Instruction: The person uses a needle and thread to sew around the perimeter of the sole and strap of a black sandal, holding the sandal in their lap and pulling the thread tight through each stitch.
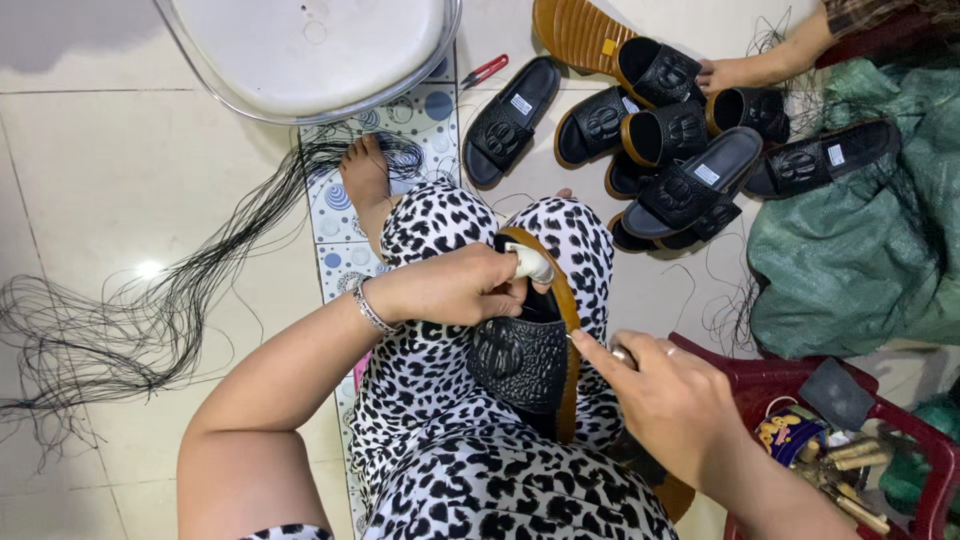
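Two hands meet at a black sandal (525, 360) with a tan sole edge, lying on the lap at frame centre. Left hand (455, 285), forearm angled in from the lower left, curls its fingers closed around the sandal's top end. Right hand (665, 395), entering from the lower right, pinches its fingertips together against the sandal's tan edge.

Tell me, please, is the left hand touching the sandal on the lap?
Touching: the head view shows the left hand gripping the brown rim of the sandal, fingers wrapped over its top edge.
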